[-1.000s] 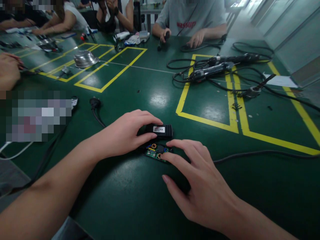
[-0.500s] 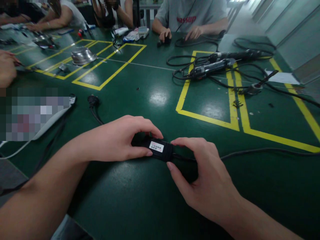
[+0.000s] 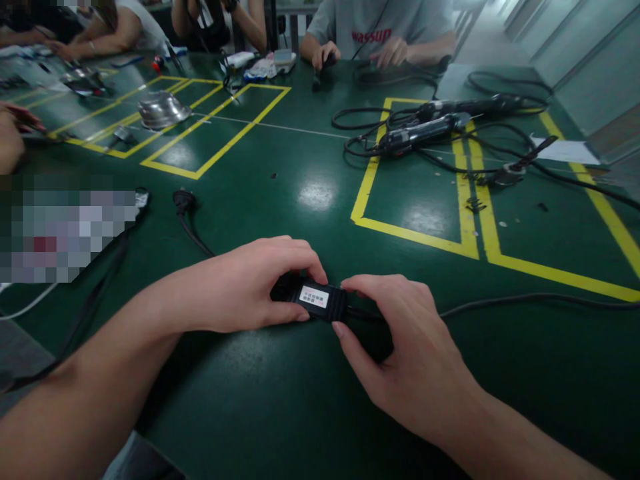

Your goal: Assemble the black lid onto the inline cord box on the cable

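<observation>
A small black inline cable box (image 3: 314, 297) with a white printed label lies flat on the green table in front of me. My left hand (image 3: 265, 283) pinches its left part between thumb and fingers. On the box's ribbed right end, the thumb and forefinger of my right hand (image 3: 400, 333) grip from both sides. A black cable (image 3: 480, 305) leaves that end, passes under my right palm and runs off to the right. Beyond my left wrist lies a black power plug (image 3: 185, 200), its cord going behind my left hand. The box's left end is partly hidden by my fingers.
Two black electric screwdrivers (image 3: 420, 135) with looped cords lie at the right, near yellow tape lines (image 3: 415, 235). A metal bowl (image 3: 163, 110) sits at the far left. A bag (image 3: 65, 233), blurred out, is at my left. Several people sit across the table.
The box has tilted a little and its label shows more clearly, with my left hand slightly lower. Across the table, a person's hand has lifted a dark object.
</observation>
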The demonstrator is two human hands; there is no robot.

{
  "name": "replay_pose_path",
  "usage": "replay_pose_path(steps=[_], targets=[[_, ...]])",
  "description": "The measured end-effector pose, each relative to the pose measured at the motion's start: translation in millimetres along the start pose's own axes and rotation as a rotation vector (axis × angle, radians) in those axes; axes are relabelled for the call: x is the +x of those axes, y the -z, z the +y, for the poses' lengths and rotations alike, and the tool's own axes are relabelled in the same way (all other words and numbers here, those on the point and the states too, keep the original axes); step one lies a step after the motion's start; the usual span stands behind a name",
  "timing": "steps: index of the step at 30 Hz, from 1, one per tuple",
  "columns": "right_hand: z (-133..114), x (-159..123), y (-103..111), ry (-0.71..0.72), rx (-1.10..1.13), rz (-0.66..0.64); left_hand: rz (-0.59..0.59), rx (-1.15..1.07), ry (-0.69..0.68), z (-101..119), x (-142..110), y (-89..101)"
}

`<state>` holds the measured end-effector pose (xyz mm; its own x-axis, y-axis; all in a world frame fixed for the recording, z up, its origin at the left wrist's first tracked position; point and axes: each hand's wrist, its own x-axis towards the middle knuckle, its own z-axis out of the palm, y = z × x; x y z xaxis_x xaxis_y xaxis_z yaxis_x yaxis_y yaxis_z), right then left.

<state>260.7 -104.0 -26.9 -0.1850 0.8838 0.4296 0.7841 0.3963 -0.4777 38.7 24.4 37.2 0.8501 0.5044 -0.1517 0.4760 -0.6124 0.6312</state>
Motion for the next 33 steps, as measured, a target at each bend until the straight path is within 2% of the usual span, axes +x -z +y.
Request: replay_pose_path(steps=[21,33], targets=[[0.6,0.5,-0.7,-0.007,0.011,-0.034,0.002,0.014,0.014,-1.9,-1.8,-0.9],[0.2,0.6,-0.1,0.009,0.000,-0.017,0.030,0.073,-0.055,1.4,-2.9,-2.5]])
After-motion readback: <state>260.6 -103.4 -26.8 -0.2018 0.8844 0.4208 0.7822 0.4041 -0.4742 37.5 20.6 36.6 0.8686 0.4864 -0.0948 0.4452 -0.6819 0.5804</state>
